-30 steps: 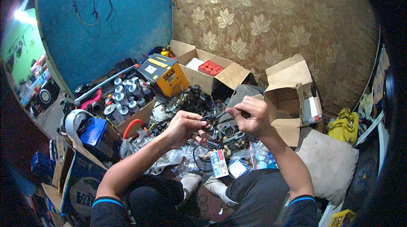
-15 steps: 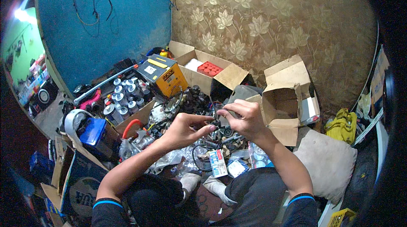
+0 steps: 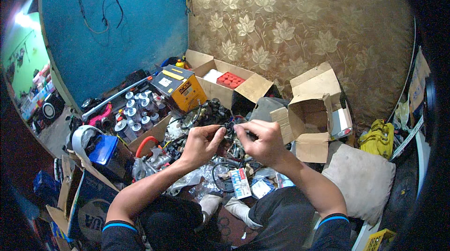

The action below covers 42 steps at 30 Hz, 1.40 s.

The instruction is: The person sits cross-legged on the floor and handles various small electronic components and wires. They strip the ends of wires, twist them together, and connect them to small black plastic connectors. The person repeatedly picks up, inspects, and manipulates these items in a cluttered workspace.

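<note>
My left hand [image 3: 200, 146] is pinched on a small dark part [image 3: 227, 127], whose shape is too small to make out. Opposite it, my right hand [image 3: 262, 144] has thumb and fingers bent close around the same spot; what it grips is partly hidden. Both are over a cluttered heap of metal parts and hoses [image 3: 206, 110], with clear plastic bags [image 3: 211, 171], a black looped cable [image 3: 213, 175] and a white-blue-red carton [image 3: 240, 184] below them, near my socked feet [image 3: 241, 211].
An orange-black box [image 3: 187, 94] and open cardboard boxes [image 3: 258, 89] line the back. Spray cans [image 3: 133, 112] and a blue-lidded container [image 3: 103, 150] lie left. At right are an empty carton [image 3: 307, 115], a yellow bag [image 3: 377, 138] and a grey cushion [image 3: 356, 183].
Since a second ago both hands have shifted slightly, the right one lower, the left thumb higher toward the small part, and their fingertips now face each other closely. The view has tilted slightly.
</note>
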Available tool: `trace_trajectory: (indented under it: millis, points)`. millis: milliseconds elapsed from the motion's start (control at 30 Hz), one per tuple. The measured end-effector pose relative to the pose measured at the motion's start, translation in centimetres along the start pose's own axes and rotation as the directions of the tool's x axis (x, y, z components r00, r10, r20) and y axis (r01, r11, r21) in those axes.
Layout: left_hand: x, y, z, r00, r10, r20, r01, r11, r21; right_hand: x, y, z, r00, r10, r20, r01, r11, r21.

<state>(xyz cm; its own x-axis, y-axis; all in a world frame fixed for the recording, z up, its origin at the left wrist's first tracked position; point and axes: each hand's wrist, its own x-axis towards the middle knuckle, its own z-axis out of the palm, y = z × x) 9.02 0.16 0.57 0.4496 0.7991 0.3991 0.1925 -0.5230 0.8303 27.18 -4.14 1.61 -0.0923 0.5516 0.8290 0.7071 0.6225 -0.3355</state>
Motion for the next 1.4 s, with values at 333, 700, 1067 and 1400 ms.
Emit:
trace_trajectory:
  millis: [333, 700, 1067, 1400]
  points:
    - [0.2, -0.4, 0.7, 0.996, 0.071, -0.05, -0.074, 0.995, -0.061, -0.3, -0.2, 0.5, 0.989, -0.034, 0.144, 0.023, 0.997, 0.08]
    - [0.2, -0.2, 1.1, 0.983, 0.047, -0.175, -0.089, 0.968, -0.237, -0.2, 0.0, 0.4, 0.988, 0.01, 0.157, 0.005, 0.995, -0.095]
    - [0.0, -2.2, 1.1, 0.992, 0.092, -0.092, -0.094, 0.995, -0.018, -0.4, -0.4, 0.3, 0.971, 0.052, 0.234, -0.035, 0.996, -0.08]
    - [-0.3, -0.7, 1.5, 0.998, 0.035, -0.06, -0.045, 0.984, -0.173, -0.4, 0.0, 0.3, 0.977, 0.071, 0.202, -0.061, 0.997, -0.054]
